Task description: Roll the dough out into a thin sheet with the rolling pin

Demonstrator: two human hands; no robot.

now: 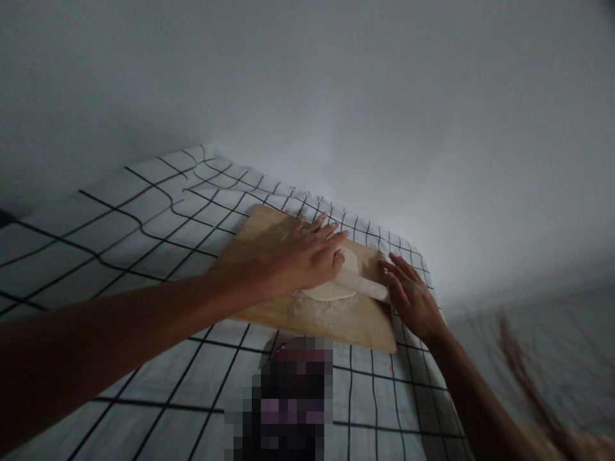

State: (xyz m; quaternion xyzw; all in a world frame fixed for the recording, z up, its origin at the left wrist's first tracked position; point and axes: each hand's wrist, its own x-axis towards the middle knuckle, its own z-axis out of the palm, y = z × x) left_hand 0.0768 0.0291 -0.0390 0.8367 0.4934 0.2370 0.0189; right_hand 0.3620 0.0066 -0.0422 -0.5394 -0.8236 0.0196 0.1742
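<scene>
A pale rolling pin (363,285) lies slantwise across a flat, rounded sheet of dough (327,292) on a wooden board (368,330). My left hand (314,256) rests palm down over the pin's left part, its fingers stretched out and spread, hiding that end and part of the dough. At the pin's right end is my right hand (410,294), touching it with fingers extended. White flour (317,315) is scattered on the board in front of the dough.
A white cloth with black grid lines (158,237) covers the table under the board. Beyond it rises a plain pale wall (336,96). A blurred-out dark shape (293,397) stands at the near edge. Thin dry branches (519,365) show at lower right.
</scene>
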